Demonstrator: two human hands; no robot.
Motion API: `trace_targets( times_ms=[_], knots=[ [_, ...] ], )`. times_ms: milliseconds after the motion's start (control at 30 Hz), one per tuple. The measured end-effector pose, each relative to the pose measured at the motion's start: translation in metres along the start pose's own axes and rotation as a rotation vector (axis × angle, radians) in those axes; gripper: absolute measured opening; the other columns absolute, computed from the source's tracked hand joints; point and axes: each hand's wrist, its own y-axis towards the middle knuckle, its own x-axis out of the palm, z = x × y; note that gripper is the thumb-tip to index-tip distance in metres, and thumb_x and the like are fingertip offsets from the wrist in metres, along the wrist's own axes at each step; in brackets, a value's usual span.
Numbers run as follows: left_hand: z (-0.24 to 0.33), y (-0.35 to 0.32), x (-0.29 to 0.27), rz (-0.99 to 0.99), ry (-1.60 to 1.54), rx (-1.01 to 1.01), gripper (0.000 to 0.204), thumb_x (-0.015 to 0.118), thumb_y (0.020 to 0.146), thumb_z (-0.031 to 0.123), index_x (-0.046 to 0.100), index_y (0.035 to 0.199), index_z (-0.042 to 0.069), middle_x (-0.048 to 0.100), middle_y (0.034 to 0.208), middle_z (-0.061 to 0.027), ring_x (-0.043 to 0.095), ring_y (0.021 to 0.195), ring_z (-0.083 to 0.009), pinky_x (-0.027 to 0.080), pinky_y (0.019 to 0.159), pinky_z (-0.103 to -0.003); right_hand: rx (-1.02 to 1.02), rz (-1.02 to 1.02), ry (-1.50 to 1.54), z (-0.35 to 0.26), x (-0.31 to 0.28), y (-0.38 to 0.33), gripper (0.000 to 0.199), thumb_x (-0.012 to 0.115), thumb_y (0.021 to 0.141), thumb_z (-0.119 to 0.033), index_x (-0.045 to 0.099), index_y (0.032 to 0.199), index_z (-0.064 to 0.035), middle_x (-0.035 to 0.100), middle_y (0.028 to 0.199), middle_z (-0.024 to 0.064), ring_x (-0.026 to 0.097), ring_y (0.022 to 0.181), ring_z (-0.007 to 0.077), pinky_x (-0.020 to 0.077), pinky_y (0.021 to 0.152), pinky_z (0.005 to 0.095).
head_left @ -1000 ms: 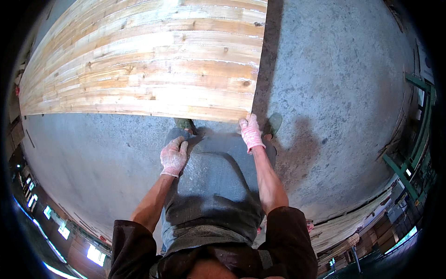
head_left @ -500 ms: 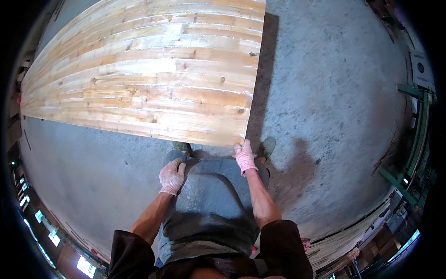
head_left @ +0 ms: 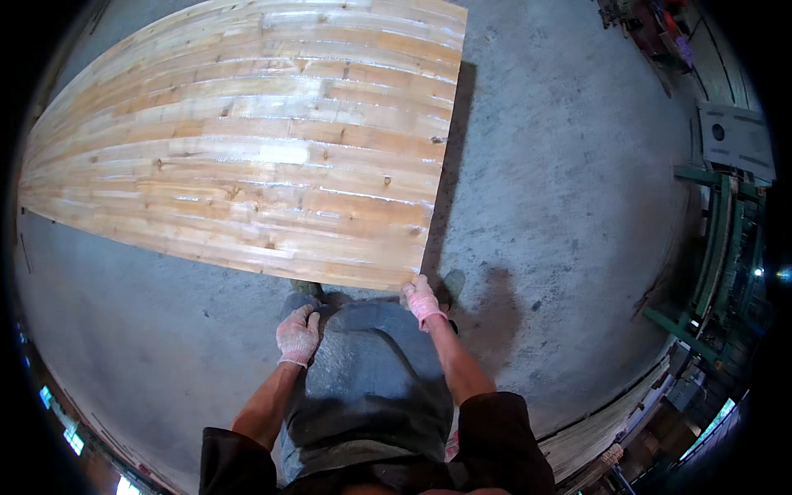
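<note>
Head view: a large glued wooden panel (head_left: 247, 140) of pale and amber strips fills the picture from about 9 o'clock round to 1 o'clock, and its near right corner comes down to the middle of the frame. It throws a dark shadow on the concrete floor (head_left: 569, 206) along its right edge, so I judge that side to be off the floor rather than lying flat on it (how it is carried at the far end is out of sight).

The right hand (head_left: 422, 300), in a pale pink glove, is closed on the panel's near right corner, fingers curled over the edge. The left hand (head_left: 298, 333), gloved the same, is half curled just below the near edge at about 7 o'clock from that corner; whether it touches the wood or rests on the grey apron (head_left: 371, 371) I cannot tell.

As for progress, the panel looks in mid-handling: gripped at one corner, not yet set down or stacked anywhere visible.

Its long axis runs from about 8 o'clock to 2 o'clock, the strips along it, the short end facing 3 o'clock. Green machinery (head_left: 718, 256) stands well apart at 3 o'clock.
</note>
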Motion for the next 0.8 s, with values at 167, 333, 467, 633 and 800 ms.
trace_targets(
  times_ms=[167, 333, 467, 633, 800],
  knots=[
    [0.000, 0.007, 0.002, -0.012, -0.049, -0.022, 0.027, 0.063, 0.092, 0.033, 0.074, 0.104, 0.012, 0.072, 0.100, -0.0147, 0.069, 0.092, -0.0365, 0.054, 0.082, -0.046, -0.186, 0.312, -0.351, -0.070, -0.088, 0.001, 0.049, 0.064, 0.092, -0.039, 0.060, 0.125, -0.0021, 0.064, 0.122, 0.0258, 0.059, 0.118, 0.0406, 0.0476, 0.098, 0.0453],
    [0.020, 0.018, -0.005, -0.139, -0.168, -0.170, 0.032, 0.064, 0.092, 0.033, 0.072, 0.113, 0.010, 0.072, 0.110, -0.0158, 0.069, 0.102, -0.0338, 0.053, 0.091, -0.041, -0.335, 0.346, -0.052, -0.177, -0.161, 0.053, 0.043, 0.059, 0.094, -0.020, 0.058, 0.134, -0.0031, 0.071, 0.103, 0.0140, 0.066, 0.080, 0.0191, 0.0540, 0.073, 0.0336],
    [0.003, -0.005, 0.031, -0.131, -0.555, -0.433, 0.034, 0.065, 0.093, 0.030, 0.071, 0.116, 0.006, 0.074, 0.109, -0.0145, 0.069, 0.104, -0.0265, 0.051, 0.093, -0.035, -0.285, 0.193, 0.018, -0.258, -0.190, 0.104, 0.044, 0.060, 0.094, -0.018, 0.057, 0.136, -0.0043, 0.068, 0.112, 0.0143, 0.066, 0.096, 0.0231, 0.0558, 0.077, 0.0383],
    [0.059, -0.064, 0.064, -0.071, -1.104, -0.767, 0.023, 0.067, 0.097, 0.024, 0.070, 0.103, 0.002, 0.070, 0.096, -0.0023, 0.062, 0.088, -0.0107, 0.050, 0.081, -0.027, -0.217, -0.094, 0.017, -0.293, -0.201, 0.169, 0.041, 0.059, 0.096, -0.018, 0.058, 0.134, -0.0032, 0.067, 0.114, 0.0138, 0.068, 0.100, 0.0264, 0.0588, 0.079, 0.0422],
    [0.109, -0.136, 0.108, -0.152, -1.043, -0.883, 0.019, 0.067, 0.097, 0.023, 0.071, 0.098, 0.004, 0.069, 0.092, 0.0009, 0.059, 0.084, -0.0086, 0.049, 0.079, -0.026, -0.215, -0.201, -0.094, -0.300, -0.213, 0.189, 0.030, 0.061, 0.095, -0.017, 0.064, 0.120, 0.0004, 0.070, 0.097, 0.0107, 0.071, 0.081, 0.0228, 0.0600, 0.068, 0.0386]
  ],
)
